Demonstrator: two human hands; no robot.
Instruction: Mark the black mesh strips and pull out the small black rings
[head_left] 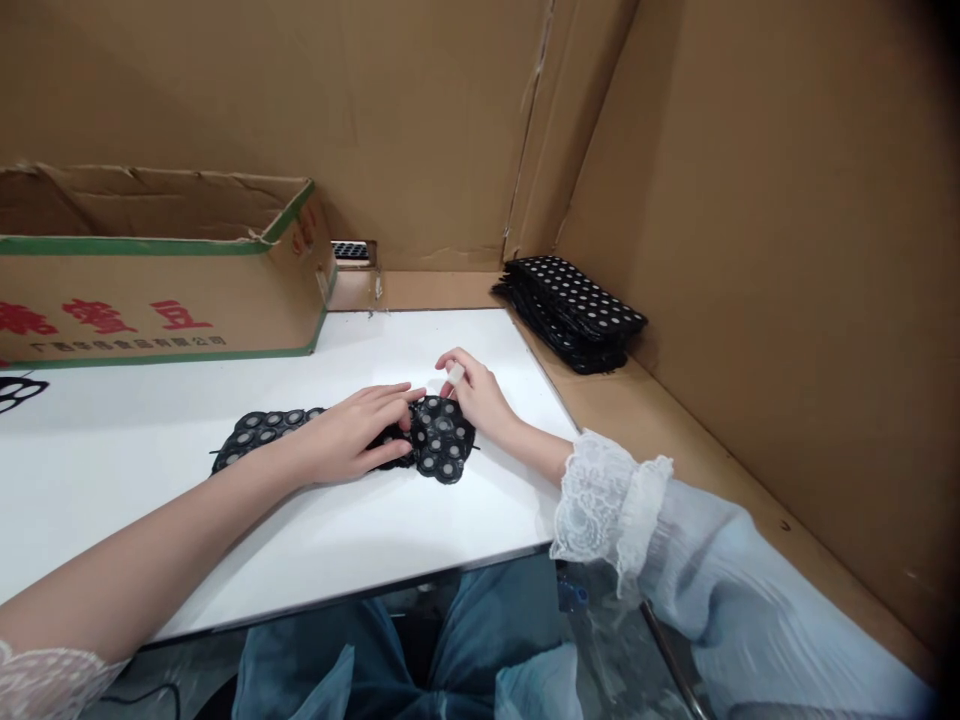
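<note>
A black sheet with grey round spots and a scalloped edge (444, 440) lies on the white tabletop, with thin black stubs at its two ends. My left hand (360, 430) rests across its middle, fingers stretched out over it and thumb apart, hiding part of it. At the sheet's far right corner is my right hand (476, 395), its fingers bent. A small white piece (455, 374) shows at those fingers, seemingly pinched between them; what exactly it is I cannot make out.
Back left stands an open cardboard box (165, 290) with green edges. A stack of black spotted sheets (574, 310) lies on the cardboard ledge to the right. Cardboard walls rise behind and at the right. A black looped outline (22, 392) shows at the left table edge.
</note>
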